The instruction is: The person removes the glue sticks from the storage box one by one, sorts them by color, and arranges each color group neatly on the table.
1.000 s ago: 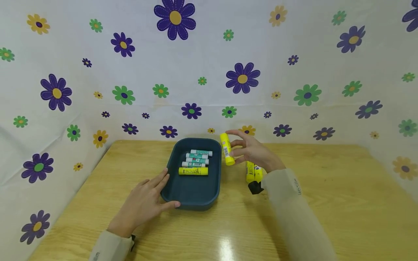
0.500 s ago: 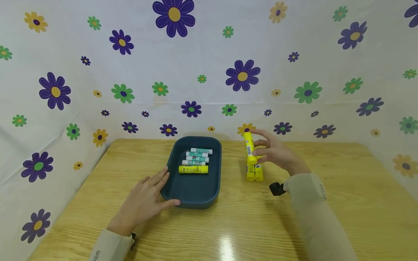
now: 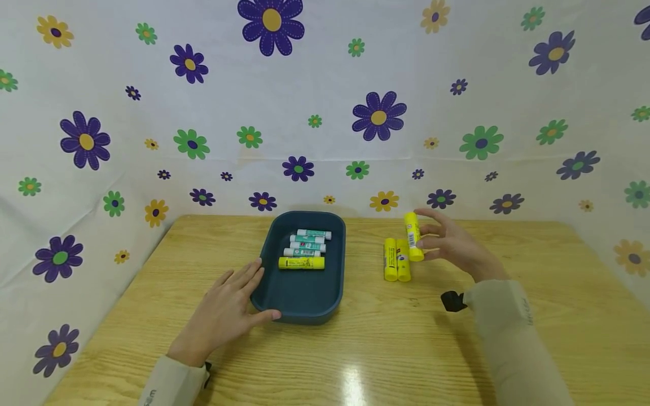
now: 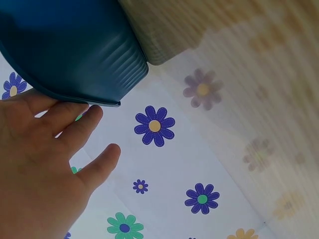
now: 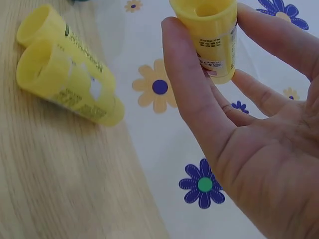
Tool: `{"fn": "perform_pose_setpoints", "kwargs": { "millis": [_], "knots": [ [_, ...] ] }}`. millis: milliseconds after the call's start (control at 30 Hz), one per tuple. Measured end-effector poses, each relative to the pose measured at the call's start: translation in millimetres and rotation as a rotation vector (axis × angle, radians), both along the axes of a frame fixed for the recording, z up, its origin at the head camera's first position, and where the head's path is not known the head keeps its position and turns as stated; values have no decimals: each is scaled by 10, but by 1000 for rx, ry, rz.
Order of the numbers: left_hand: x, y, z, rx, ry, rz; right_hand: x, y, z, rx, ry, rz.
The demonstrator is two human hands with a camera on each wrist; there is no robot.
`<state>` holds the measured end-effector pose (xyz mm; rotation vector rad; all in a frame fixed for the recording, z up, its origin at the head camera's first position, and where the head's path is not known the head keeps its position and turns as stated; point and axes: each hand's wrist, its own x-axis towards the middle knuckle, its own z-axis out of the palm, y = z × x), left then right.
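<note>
In the head view my right hand [image 3: 454, 248] pinches a yellow glue stick [image 3: 413, 237] between thumb and fingers, just above and right of two more yellow glue sticks [image 3: 390, 260] lying side by side on the table. The right wrist view shows the held stick's hollow end [image 5: 207, 10] toward the camera. My left hand [image 3: 223, 316] rests with extended fingers against the left rim of a dark blue tray [image 3: 304, 311], its thumb at the near corner. Inside the tray lie several teal-and-white glue sticks [image 3: 308, 246] in a row, with one yellow glue stick [image 3: 302, 263] in front.
The wooden table [image 3: 370, 349] reaches back to a white cloth [image 3: 218, 101] printed with flowers, which hangs behind and at both sides. A black strap piece [image 3: 453, 301] sticks out from the right sleeve [image 3: 500, 316].
My right hand has carried the yellow glue stick rightward, from beside the tray, past the pair on the table to their right side. The left hand has stayed at the tray.
</note>
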<state>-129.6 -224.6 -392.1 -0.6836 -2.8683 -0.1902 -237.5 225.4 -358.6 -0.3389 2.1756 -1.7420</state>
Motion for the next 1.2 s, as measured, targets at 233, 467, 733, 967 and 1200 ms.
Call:
{"fn": "perform_pose_setpoints", "kwargs": {
  "millis": [233,467,733,967,1200],
  "knots": [
    [0,10,-11,-2,5,4,15,107,-86,67,-35,-50],
    [5,10,-4,-1,4,6,33,138,-164,100,-38,-54],
    [1,6,-9,-6,-1,9,6,144,-294,184,-98,-74],
    [4,5,0,-6,-1,10,1,85,-324,252,-126,-74],
    [12,-2,9,17,0,-9,-1,38,-317,276,-129,-62]
  ]
}}
